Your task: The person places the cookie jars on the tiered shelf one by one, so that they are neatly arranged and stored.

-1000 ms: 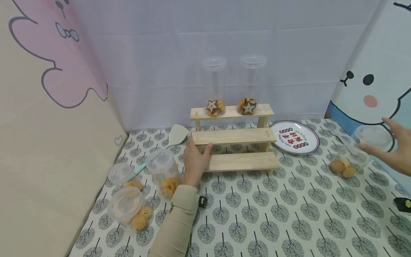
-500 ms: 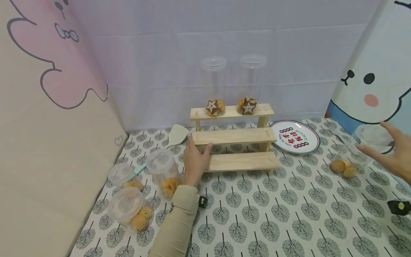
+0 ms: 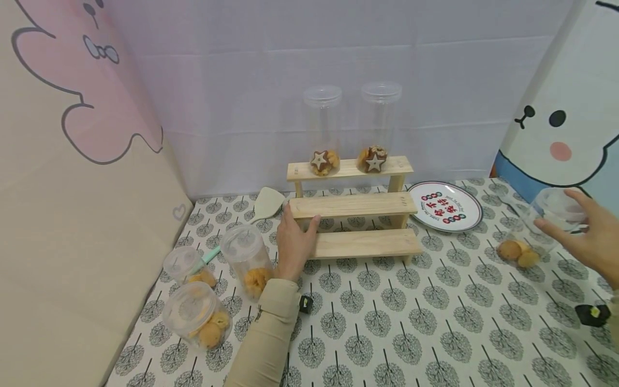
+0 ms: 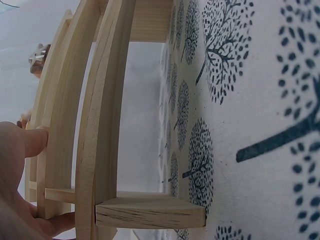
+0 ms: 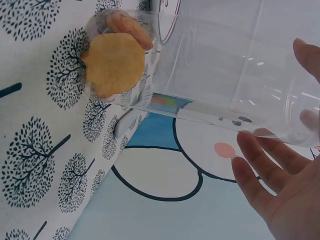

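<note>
A three-tier wooden shelf [image 3: 358, 244] stands mid-table. My left hand [image 3: 294, 244] holds its left end, the thumb on a plank's front edge and fingers at the end in the left wrist view. At the right, a tall clear jar [image 3: 541, 226] has cookies [image 5: 115, 65] at its bottom. My right hand [image 3: 587, 231] is spread around the upper part of this jar, thumb on one side and fingers on the other. Contact there is unclear. Two tall lidded jars with star cookies, one on the left [image 3: 323, 134] and one on the right [image 3: 379, 129], stand on the top tier.
Left of the shelf are a tall jar [image 3: 246, 258], a small jar [image 3: 186, 266] and a wide jar [image 3: 195, 314], all with snacks. A spatula [image 3: 267, 204] lies behind them. A printed plate [image 3: 445, 207] and a metal utensil [image 3: 506, 202] lie right of the shelf.
My right hand has moved left and closer around the clear jar's upper part. My left hand has stayed on the shelf.
</note>
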A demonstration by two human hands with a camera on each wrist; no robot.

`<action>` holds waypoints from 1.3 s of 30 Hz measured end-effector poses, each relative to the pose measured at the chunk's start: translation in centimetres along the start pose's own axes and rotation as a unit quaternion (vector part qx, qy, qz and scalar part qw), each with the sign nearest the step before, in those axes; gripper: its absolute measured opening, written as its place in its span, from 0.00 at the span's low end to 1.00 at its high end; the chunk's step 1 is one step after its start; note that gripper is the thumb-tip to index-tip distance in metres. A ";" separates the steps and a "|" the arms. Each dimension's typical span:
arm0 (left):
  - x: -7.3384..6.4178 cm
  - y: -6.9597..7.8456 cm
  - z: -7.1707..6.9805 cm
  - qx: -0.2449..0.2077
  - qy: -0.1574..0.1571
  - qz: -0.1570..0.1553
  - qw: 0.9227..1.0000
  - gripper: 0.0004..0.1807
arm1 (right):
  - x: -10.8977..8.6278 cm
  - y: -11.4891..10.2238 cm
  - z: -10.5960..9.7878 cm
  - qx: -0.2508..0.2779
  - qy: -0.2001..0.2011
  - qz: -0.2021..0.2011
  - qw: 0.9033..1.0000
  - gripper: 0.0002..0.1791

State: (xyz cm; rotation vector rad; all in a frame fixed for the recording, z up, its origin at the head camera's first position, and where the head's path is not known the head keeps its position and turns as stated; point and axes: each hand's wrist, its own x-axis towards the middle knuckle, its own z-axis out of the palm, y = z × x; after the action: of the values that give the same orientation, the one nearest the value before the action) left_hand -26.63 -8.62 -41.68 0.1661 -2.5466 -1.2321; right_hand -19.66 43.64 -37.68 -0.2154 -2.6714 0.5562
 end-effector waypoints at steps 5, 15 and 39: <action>0.0 0.0 -0.1 0.001 0.001 0.003 1.000 0.52 | -0.2 -0.2 0.0 0.006 0.000 -0.006 1.000 0.49; -0.1 0.0 -0.1 0.001 -0.005 -0.006 1.000 0.52 | -0.3 -0.3 -0.1 0.024 -0.002 -0.011 1.000 0.49; 0.0 0.2 -0.1 0.005 0.003 0.006 1.000 0.52 | 2.8 -6.8 -3.5 0.034 0.029 -0.048 0.998 0.48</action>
State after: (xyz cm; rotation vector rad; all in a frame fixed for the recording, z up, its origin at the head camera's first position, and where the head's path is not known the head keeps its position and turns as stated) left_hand -26.57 -8.61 -41.46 0.1562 -2.5452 -1.2126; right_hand -21.20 39.32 -30.97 -0.0822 -2.5871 0.5997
